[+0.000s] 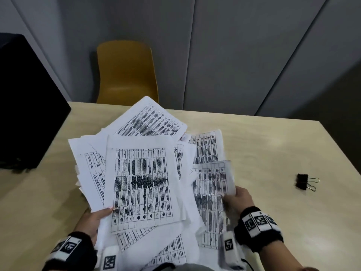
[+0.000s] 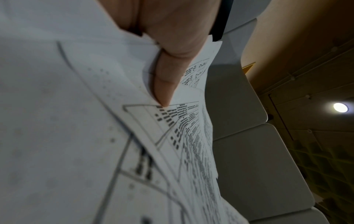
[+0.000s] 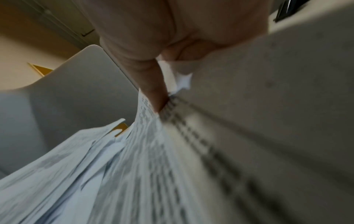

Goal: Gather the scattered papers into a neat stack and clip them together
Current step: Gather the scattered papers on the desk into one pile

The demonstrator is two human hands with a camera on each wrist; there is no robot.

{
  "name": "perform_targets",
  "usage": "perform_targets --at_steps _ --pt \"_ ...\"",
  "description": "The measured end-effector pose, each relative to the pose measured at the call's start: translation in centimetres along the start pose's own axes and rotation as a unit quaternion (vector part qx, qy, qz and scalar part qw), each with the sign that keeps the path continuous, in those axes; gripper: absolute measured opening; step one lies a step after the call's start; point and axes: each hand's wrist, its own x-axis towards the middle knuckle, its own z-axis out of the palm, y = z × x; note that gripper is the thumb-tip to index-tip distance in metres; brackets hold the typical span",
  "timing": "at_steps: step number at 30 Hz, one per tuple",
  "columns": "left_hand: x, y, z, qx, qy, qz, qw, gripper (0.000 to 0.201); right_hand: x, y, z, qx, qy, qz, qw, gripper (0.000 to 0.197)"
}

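Note:
Several white papers (image 1: 140, 184) printed with black tables fan out loosely above the wooden table (image 1: 273, 145), lifted toward me. My left hand (image 1: 97, 216) grips their lower left side, thumb on top of the front sheet. My right hand (image 1: 236, 198) pinches the right-hand sheets. In the left wrist view the thumb (image 2: 168, 78) presses on the papers (image 2: 76, 121). The right wrist view shows the thumb (image 3: 155, 91) clamped on blurred papers (image 3: 134, 166). A black binder clip (image 1: 304, 181) lies on the table to the right, well apart from both hands.
A yellow chair (image 1: 127, 73) stands behind the table's far edge. A black box-like object (image 1: 25, 106) sits at the table's left. Grey wall panels (image 1: 234, 45) fill the background.

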Motion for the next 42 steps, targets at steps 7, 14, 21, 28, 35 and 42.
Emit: perform_targets --at_steps 7,14,21,28,35,42 --pt "-0.1 0.3 0.6 0.045 -0.006 0.009 0.999 0.036 -0.2 0.7 -4.0 -0.015 0.229 -0.069 0.971 0.026" --pt "-0.7 0.4 0.9 0.052 -0.001 0.01 0.999 0.034 -0.8 -0.9 -6.2 0.015 0.33 -0.133 0.934 0.027" --pt "-1.0 0.5 1.0 0.049 -0.004 0.016 0.999 0.033 -2.6 -5.0 -6.0 0.102 0.408 -0.31 0.852 0.027" --pt "-1.4 0.7 1.1 0.079 0.003 0.015 0.997 0.032 -1.3 -7.9 -2.3 0.2 0.256 -0.293 0.899 0.024" --pt "-2.4 1.3 1.5 0.076 -0.003 0.031 0.997 0.031 -2.5 -5.1 4.4 0.022 0.086 -0.159 0.983 0.015" --pt "-2.7 1.5 1.8 0.041 -0.002 0.052 0.998 0.022 -2.9 -4.1 8.3 -0.155 -0.023 -0.169 0.973 0.022"
